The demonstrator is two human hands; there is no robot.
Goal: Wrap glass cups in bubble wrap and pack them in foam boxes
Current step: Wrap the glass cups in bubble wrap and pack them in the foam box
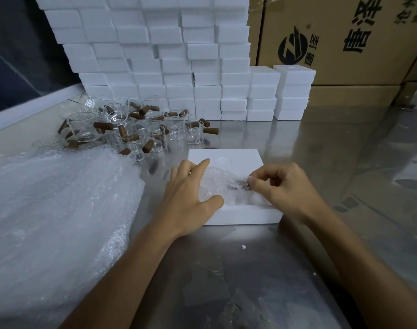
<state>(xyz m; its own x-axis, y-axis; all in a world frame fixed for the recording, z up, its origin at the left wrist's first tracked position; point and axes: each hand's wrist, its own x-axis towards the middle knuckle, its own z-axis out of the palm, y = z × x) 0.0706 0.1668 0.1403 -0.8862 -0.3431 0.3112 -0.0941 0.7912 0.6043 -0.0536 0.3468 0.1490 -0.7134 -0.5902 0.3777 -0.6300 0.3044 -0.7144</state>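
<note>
A white foam box (240, 214) lies open on the steel table in front of me. A glass cup wrapped in bubble wrap (223, 185) sits in its cavity, the brown handle showing dimly through the wrap. My left hand (190, 193) curls around the left side of the wrapped cup, thumb at its near edge. My right hand (281, 188) pinches the bubble wrap over the handle end with fingertips. A foam lid (240, 156) lies just behind the box.
Several bare glass cups with brown wooden handles (136, 129) crowd the table's back left. A big heap of bubble wrap (55, 205) fills the left. Stacked foam boxes (160, 55) form a wall behind; cardboard cartons (345, 43) stand at the back right.
</note>
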